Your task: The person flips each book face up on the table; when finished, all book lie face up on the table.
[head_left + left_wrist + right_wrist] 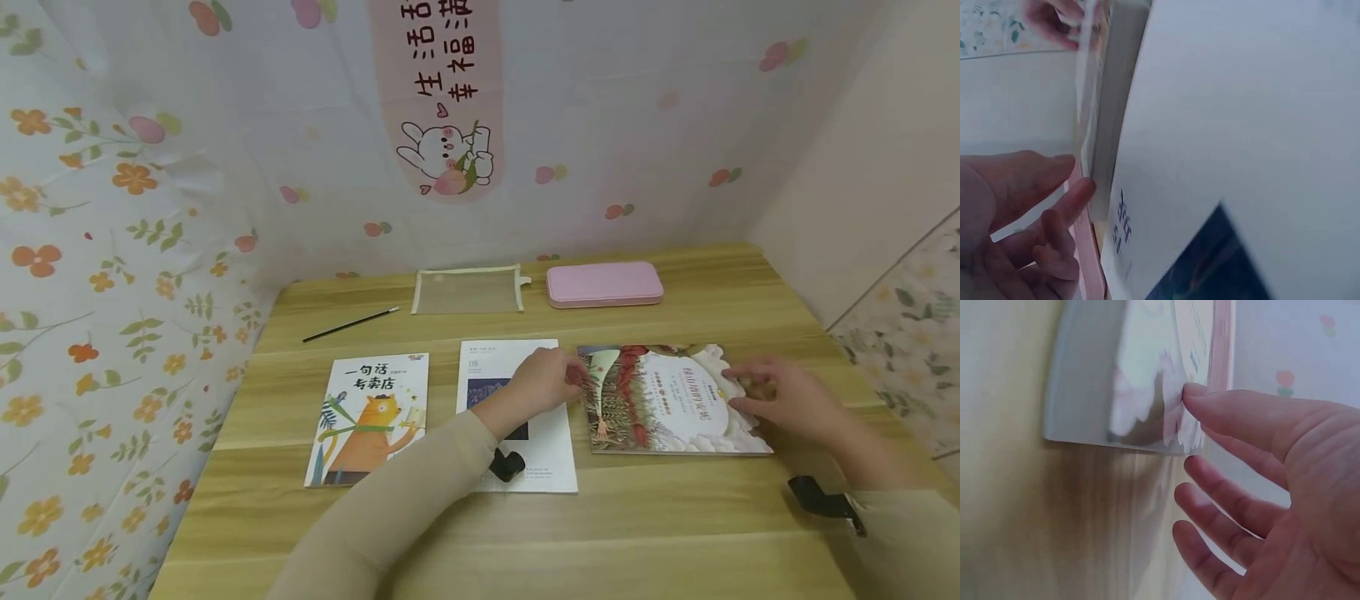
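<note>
A picture book (675, 400) with a colourful illustrated cover lies on the table, turned sideways. At its left edge is my left hand (546, 379), thumb and index fingertip close to the spine side, above a white booklet (551, 450). In the left wrist view the other fingers of this left hand (1029, 225) are bent loosely. My right hand (795, 400) is at the book's right edge. The right wrist view shows the right thumb (1235, 412) touching the cover near the corner, with the other fingers spread beside the edge.
A book with an orange cat (367, 425) lies at the left. Behind are a thin black pen-like stick (348, 325), a mesh zip pouch (468, 292) and a pink case (603, 284). Patterned cloth (315, 125) hangs behind the wooden table (630, 533).
</note>
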Action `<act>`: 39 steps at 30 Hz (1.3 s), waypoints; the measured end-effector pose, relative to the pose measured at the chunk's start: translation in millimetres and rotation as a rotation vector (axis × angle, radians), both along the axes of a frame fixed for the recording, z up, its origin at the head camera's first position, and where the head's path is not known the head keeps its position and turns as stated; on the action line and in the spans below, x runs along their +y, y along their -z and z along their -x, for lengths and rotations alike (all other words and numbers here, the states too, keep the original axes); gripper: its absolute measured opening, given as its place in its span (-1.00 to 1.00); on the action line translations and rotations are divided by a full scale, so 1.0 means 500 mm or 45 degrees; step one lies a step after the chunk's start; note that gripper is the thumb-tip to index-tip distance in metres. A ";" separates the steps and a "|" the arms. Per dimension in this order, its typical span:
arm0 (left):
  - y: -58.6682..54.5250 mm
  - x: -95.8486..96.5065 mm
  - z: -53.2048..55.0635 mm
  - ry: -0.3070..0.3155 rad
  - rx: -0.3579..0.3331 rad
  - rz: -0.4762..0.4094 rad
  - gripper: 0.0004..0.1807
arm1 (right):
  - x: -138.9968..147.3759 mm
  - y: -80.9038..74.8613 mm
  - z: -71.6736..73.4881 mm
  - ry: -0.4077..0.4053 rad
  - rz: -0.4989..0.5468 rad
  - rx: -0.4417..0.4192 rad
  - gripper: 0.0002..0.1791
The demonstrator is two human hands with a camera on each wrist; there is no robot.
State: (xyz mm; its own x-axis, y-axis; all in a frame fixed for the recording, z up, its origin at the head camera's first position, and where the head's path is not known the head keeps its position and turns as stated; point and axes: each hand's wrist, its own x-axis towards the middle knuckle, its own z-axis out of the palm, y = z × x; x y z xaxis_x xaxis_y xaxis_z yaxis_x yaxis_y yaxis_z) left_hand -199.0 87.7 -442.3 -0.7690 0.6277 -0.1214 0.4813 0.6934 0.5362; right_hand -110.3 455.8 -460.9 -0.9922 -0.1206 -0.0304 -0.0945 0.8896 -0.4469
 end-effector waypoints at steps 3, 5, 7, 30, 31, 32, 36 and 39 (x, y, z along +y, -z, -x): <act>0.000 0.002 0.026 -0.047 0.042 0.010 -0.73 | -0.009 -0.001 -0.019 0.008 -0.003 -0.041 -0.47; 0.002 0.003 0.041 -0.068 0.030 -0.009 -0.73 | -0.013 -0.001 -0.033 0.007 -0.007 -0.030 -0.47; 0.006 0.006 0.055 -0.078 0.013 -0.020 -0.71 | -0.017 -0.002 -0.047 0.003 -0.012 0.000 -0.50; 0.023 0.017 0.092 -0.108 -0.103 -0.128 -0.69 | -0.017 0.002 -0.105 0.036 -0.018 0.032 -0.36; 0.024 0.016 0.091 -0.106 -0.099 -0.128 -0.69 | -0.016 0.002 -0.103 0.035 -0.017 0.028 -0.36; 0.024 0.014 0.090 -0.101 -0.096 -0.134 -0.69 | -0.014 0.002 -0.101 0.032 -0.017 0.028 -0.36; 0.028 0.007 0.086 -0.062 -0.075 -0.139 -0.70 | -0.006 0.002 -0.092 0.024 -0.009 0.030 -0.38; 0.028 0.003 0.080 -0.031 -0.072 -0.138 -0.70 | 0.001 0.005 -0.087 0.027 0.002 0.038 -0.42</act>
State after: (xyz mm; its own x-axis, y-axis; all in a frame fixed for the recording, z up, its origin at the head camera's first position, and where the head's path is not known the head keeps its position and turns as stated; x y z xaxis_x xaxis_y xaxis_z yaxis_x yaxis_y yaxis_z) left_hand -239.1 89.2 -456.3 -0.7777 0.6209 -0.0979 0.4319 0.6410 0.6345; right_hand -67.0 456.5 -463.5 -0.9950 -0.0999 -0.0007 -0.0891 0.8907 -0.4457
